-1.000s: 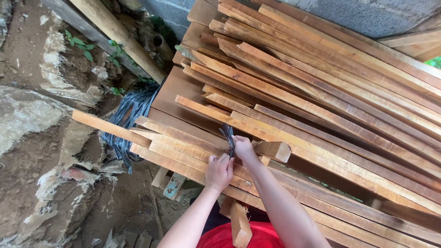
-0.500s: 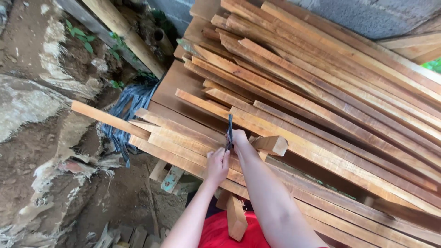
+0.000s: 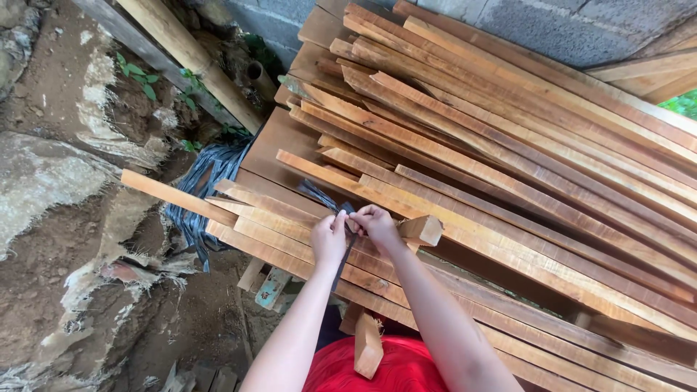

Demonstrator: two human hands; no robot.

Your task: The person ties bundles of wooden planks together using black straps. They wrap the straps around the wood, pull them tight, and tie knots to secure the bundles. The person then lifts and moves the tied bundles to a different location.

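You have no packages, labels, signs or screens in front of you here; nothing in view is boxed, wrapped, tagged or printed.

Dark strap [image 3: 341, 250] partly hidden by left hand [image 3: 329, 239] & right hand [image 3: 376, 223]; grip unclear.
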